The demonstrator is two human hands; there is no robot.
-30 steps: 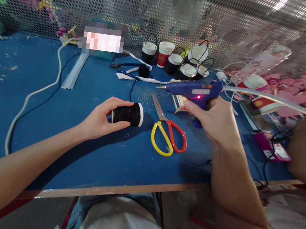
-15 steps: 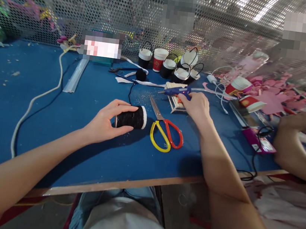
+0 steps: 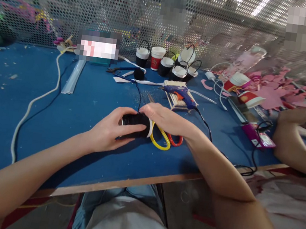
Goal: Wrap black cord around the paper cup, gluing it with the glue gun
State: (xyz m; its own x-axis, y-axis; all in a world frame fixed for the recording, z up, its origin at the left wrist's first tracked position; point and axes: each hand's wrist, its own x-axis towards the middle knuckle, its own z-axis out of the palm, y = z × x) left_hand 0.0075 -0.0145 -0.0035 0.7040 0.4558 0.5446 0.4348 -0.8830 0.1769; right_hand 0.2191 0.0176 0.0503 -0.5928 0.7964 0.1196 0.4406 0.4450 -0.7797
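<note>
While the white cord (image 3: 35,101) lies far left on the blue table (image 3: 7,110), the left hand (image 3: 108,131) wraps its grip around the black spool (image 3: 136,121), which lies on its side near the middle of the table. The right hand (image 3: 164,118) rests its fingers on top of the spool, touching it, not closed around it. Just right of the spool lie the scissors (image 3: 163,138), partly hidden under that hand. Behind them the blue glue gun (image 3: 180,93) sits on a little rack of sticks. The spool is round, so it could roll away if the left grip loosens. A finger could also bump the sharp scissors.
</note>
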